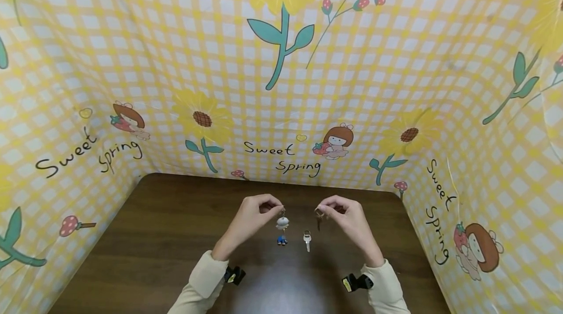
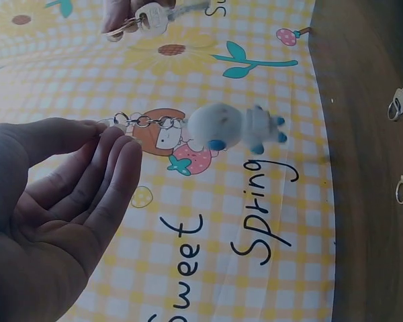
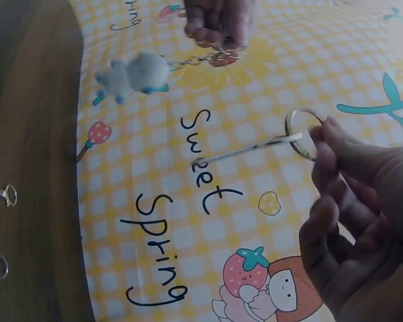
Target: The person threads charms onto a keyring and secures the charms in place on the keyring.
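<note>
My left hand (image 1: 249,220) pinches the chain end of a keychain between thumb and fingertips. From it hangs a small white figurine (image 2: 218,127) with blue details, clear of the table. My right hand (image 1: 348,217) pinches a metal split ring (image 3: 297,127) with a key (image 3: 248,149) hanging on it. The two hands are apart, at similar height. Below them on the table lie a second key (image 1: 307,241) with its own ring and a blue figurine charm (image 1: 282,240), its ring partly visible in the right wrist view.
The dark wooden table (image 1: 176,235) has a yellow checked cloth (image 1: 272,108) printed with flowers and lettering standing round its back and sides. Black wrist straps (image 1: 357,282) sit at both cuffs.
</note>
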The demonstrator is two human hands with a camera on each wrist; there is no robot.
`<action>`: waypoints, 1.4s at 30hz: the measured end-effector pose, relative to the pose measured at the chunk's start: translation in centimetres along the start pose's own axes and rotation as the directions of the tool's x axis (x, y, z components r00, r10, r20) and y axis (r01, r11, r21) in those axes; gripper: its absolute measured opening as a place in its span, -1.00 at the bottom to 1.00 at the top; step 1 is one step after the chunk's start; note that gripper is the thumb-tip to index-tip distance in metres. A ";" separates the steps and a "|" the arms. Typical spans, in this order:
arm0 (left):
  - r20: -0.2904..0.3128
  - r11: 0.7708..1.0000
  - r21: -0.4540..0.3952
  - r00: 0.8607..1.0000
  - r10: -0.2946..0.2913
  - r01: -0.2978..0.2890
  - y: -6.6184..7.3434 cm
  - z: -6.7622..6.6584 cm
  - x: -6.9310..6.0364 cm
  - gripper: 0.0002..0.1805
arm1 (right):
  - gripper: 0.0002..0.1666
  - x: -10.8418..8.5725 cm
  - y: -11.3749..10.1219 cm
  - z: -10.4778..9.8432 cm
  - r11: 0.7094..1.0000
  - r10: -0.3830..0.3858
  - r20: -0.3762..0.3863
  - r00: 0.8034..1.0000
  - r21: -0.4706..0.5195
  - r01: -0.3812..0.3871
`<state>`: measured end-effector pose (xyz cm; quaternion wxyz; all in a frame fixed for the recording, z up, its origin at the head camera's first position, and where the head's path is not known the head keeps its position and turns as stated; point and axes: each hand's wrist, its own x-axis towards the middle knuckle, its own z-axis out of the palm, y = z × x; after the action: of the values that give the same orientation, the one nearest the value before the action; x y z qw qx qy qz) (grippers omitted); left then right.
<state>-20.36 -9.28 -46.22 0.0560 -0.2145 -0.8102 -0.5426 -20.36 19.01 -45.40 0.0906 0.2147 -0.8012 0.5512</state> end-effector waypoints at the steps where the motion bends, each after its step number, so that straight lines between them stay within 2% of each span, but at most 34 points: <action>1: 0.000 1.000 -0.001 1.000 0.007 -0.007 0.1 0.0 0.0 -0.96 | -0.97 0.0 0.0 0.1 1.000 0.002 0.009 1.000 0.016 -0.002; 7: 0.001 0.999 -0.006 0.999 0.035 -0.035 0.2 0.1 0.0 -0.96 | -0.95 0.0 -0.2 0.6 0.999 -0.006 0.023 1.000 0.053 0.004; 15: -0.027 0.995 0.012 0.994 0.102 -0.102 0.7 0.2 0.1 -0.93 | -0.95 0.0 -0.5 1.0 0.999 -0.044 0.008 0.999 -0.002 0.044; 23: -0.039 0.986 0.063 0.987 0.158 -0.156 1.4 0.3 0.5 -0.96 | -0.77 0.0 -0.6 1.1 0.998 -0.059 0.023 0.998 -0.019 0.060; 28: -0.047 0.980 0.076 0.981 0.188 -0.185 1.7 0.7 0.7 -0.96 | -0.84 0.1 -1.0 1.0 0.998 -0.044 0.021 0.999 -0.035 0.044; 35: -0.026 0.980 0.043 0.980 0.197 -0.196 1.9 1.5 0.3 -0.95 | -0.88 0.1 -1.4 1.2 0.995 0.010 0.071 0.997 0.100 -0.017; 42: -0.017 0.979 0.007 0.979 0.203 -0.203 2.2 2.0 0.2 -0.96 | -0.81 0.2 -1.4 1.5 0.989 0.006 0.122 0.993 0.147 -0.024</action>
<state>-19.30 -6.72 -45.06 0.1190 -0.2910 -0.7850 -0.5338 -19.76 17.13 -44.70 0.0214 0.2476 -0.7638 0.5956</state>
